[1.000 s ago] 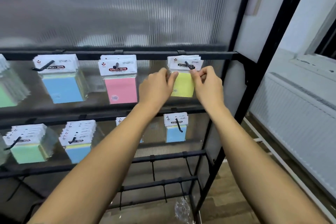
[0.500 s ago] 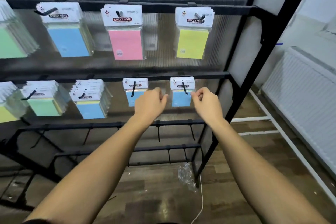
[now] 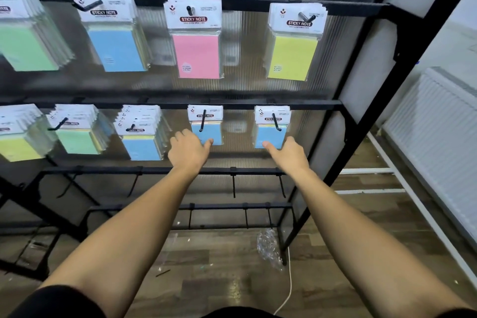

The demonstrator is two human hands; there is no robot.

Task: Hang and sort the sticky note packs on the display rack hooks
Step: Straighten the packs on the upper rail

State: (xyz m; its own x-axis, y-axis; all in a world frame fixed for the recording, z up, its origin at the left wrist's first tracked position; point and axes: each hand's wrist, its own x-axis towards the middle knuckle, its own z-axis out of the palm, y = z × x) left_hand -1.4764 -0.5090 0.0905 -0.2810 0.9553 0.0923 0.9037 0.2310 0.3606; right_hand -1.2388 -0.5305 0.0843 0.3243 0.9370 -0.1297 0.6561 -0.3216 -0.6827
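Sticky note packs hang on the black display rack (image 3: 258, 105) in two rows. The top row holds green (image 3: 25, 44), blue (image 3: 116, 46), pink (image 3: 196, 54) and yellow (image 3: 291, 57) packs. On the second row hang yellow (image 3: 18, 147), green (image 3: 77, 141) and blue (image 3: 142, 146) stacks, then two smaller blue packs (image 3: 210, 129) (image 3: 271, 137). My left hand (image 3: 189, 153) reaches up under the first small blue pack, its thumb touching the bottom edge. Under the second one, my right hand (image 3: 290, 156) has its thumb on the lower corner. Neither hand carries a pack.
Two lower rails (image 3: 180, 170) (image 3: 219, 206) carry bare black hooks. A crumpled clear wrapper (image 3: 269, 248) and a white cord (image 3: 289, 289) lie on the wooden floor by the rack's right leg. A white radiator (image 3: 438, 137) stands at the right.
Both hands came down from the yellow pack on the top row to the two small blue packs on the second row. The view tilted down.
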